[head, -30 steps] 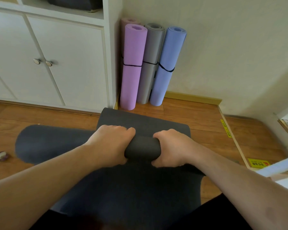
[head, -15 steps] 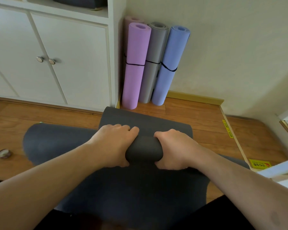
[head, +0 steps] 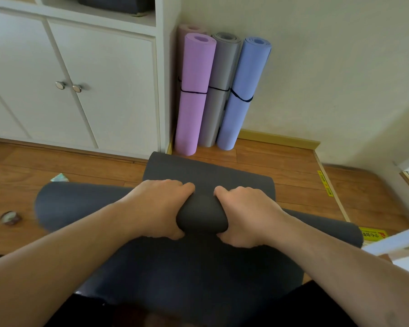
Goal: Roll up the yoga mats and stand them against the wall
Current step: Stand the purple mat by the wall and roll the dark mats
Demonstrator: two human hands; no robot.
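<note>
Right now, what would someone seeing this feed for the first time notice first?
Both hands, left hand and right hand, grip a half-rolled dark grey mat in the centre foreground, its unrolled part lying on the wood floor. Behind it, the purple, grey and blue rolled mats stand banded in the corner beside the white cabinet.
</note>
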